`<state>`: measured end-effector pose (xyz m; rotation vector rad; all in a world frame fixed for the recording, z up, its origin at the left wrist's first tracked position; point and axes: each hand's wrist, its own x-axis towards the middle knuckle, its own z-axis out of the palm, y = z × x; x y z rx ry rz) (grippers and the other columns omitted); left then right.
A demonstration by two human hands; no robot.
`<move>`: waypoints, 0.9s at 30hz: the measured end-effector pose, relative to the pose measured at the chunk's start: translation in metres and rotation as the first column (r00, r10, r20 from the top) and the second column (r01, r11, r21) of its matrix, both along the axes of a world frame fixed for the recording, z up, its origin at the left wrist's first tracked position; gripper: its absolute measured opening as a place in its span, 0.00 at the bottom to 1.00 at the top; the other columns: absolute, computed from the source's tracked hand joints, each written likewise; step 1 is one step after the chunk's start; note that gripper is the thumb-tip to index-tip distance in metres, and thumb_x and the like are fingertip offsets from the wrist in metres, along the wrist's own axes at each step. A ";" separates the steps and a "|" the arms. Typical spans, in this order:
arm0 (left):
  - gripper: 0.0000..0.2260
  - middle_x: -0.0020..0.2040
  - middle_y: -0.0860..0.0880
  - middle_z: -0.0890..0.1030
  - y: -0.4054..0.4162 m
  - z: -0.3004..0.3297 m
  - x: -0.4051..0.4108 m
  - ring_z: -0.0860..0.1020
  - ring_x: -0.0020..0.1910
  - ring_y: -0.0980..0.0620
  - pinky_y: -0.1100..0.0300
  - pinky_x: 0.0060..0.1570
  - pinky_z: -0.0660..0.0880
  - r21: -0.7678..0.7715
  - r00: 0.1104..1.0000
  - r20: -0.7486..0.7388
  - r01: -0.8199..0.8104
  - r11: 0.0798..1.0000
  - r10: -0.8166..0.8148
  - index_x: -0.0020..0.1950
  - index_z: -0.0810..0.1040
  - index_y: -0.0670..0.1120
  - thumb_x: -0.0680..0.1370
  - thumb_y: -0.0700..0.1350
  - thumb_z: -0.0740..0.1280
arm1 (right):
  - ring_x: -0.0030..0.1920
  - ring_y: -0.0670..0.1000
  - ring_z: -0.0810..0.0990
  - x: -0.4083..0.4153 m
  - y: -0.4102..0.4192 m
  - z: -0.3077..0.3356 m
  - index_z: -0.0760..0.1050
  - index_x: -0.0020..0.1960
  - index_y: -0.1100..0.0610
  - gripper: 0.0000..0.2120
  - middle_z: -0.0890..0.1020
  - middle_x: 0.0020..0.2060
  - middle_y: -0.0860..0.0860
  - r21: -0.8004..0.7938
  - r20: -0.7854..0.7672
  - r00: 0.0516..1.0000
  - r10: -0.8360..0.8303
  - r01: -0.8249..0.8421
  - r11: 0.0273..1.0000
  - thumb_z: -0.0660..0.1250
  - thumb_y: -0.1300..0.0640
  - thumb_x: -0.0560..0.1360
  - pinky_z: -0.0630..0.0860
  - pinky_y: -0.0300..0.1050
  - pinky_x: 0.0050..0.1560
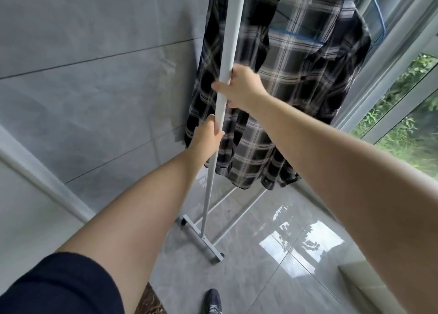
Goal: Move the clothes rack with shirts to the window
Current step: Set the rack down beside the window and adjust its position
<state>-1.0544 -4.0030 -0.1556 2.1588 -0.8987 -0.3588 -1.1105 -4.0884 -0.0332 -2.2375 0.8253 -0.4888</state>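
A white metal clothes rack (231,29) on small castors stands ahead of me, its near upright pole running from the top of the view down to a foot bar (201,236). Dark plaid shirts (291,84) hang from it on blue hangers, just behind the pole. My right hand (239,86) is wrapped around the upright pole at mid height. My left hand (208,133) grips the same pole a little lower. The window (403,96) is at the right, close beside the shirts.
A grey tiled wall (94,77) runs along the left, close behind the rack. The glossy grey floor tiles (272,254) reflect window light. A white pipe or rail (42,178) slants at lower left. My dark shoe (212,302) shows at the bottom.
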 end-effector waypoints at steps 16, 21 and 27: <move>0.11 0.44 0.49 0.77 -0.008 -0.068 -0.005 0.75 0.41 0.48 0.68 0.35 0.64 -0.019 0.996 -0.076 -0.046 0.999 0.044 0.61 0.73 0.41 0.79 0.39 0.65 | 0.56 0.57 0.84 -0.001 -0.015 -0.075 0.74 0.63 0.58 0.13 0.80 0.54 0.53 0.179 -0.090 0.990 0.109 -0.092 0.980 0.68 0.56 0.81 0.88 0.54 0.47; 0.11 0.40 0.54 0.75 -0.026 -0.072 -0.001 0.74 0.36 0.55 0.69 0.30 0.66 -0.051 0.997 -0.072 -0.027 0.998 0.024 0.62 0.73 0.43 0.79 0.39 0.65 | 0.60 0.59 0.83 0.001 -0.033 -0.074 0.73 0.64 0.61 0.14 0.79 0.61 0.57 0.188 -0.081 0.992 0.101 -0.084 0.978 0.68 0.57 0.80 0.87 0.58 0.48; 0.14 0.46 0.47 0.78 -0.049 -0.071 0.005 0.73 0.34 0.58 0.75 0.28 0.67 -0.052 0.996 -0.089 -0.012 0.999 0.008 0.66 0.72 0.44 0.80 0.40 0.64 | 0.59 0.57 0.83 0.005 -0.058 -0.071 0.73 0.64 0.60 0.14 0.80 0.59 0.57 0.198 -0.079 0.990 0.117 -0.099 0.975 0.68 0.57 0.80 0.88 0.57 0.49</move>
